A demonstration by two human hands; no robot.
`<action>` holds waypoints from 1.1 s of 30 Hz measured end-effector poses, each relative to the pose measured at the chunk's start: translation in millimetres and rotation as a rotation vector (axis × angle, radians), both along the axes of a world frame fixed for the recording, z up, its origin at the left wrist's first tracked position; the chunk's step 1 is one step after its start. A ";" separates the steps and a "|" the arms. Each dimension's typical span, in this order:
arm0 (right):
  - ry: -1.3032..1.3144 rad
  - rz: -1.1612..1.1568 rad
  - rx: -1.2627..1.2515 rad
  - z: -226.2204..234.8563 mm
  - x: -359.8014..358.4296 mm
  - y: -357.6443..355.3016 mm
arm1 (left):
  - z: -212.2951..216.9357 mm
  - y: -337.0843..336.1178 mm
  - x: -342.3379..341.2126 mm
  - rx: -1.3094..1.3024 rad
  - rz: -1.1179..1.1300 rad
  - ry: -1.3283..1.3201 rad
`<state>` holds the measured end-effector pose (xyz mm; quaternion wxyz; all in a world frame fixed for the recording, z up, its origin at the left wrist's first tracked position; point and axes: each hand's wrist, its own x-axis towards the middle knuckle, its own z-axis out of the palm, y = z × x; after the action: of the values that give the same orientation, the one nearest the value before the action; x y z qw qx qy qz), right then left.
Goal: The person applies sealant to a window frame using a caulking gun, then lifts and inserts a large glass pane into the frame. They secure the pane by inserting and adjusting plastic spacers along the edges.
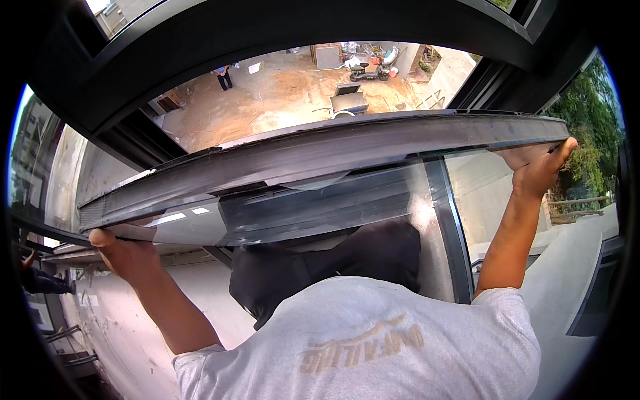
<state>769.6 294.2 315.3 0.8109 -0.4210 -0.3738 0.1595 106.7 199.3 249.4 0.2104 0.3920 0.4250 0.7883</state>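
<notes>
left hand – right hand | grip glass panel ends (fingers partly hidden)

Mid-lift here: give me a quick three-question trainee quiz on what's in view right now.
1. True or false: the left hand and the right hand each have a grip on one end of the long dark metal-framed glass panel.
2. Which hand sits higher in the picture? A) the left one B) the right one C) both are level
3. Fill in: the short-sleeved shirt between the two raised arms is ____ in colour.

Key: 1 true; 2 B; 3 white.
</notes>
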 end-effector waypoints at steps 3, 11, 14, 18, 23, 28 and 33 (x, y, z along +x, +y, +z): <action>0.030 0.091 -0.048 -11.4 9.5 5.1 | -3.0 7.6 20.8 0.018 -0.065 0.012; 0.118 0.231 -0.129 -25.4 2.5 20.7 | -17.6 20.9 38.7 0.068 0.094 0.028; 0.137 0.222 -0.112 -29.6 12.4 25.9 | -1.6 27.9 42.8 0.049 0.067 0.078; 0.121 0.204 -0.069 -30.5 17.0 35.6 | 4.2 38.9 45.8 0.094 -0.052 0.034; 0.076 0.172 -0.018 -32.5 14.9 46.7 | -2.5 50.4 44.3 0.235 -0.052 0.016; 0.085 0.182 0.025 -38.3 18.3 56.5 | -0.8 57.9 47.1 0.236 -0.027 0.053; 0.113 0.163 0.045 -42.0 20.0 66.9 | -4.1 60.4 44.4 0.221 -0.073 0.050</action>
<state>789.6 361.1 273.3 0.8244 -0.3611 -0.3638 0.2401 151.1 259.6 245.3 0.1838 0.4477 0.3260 0.8121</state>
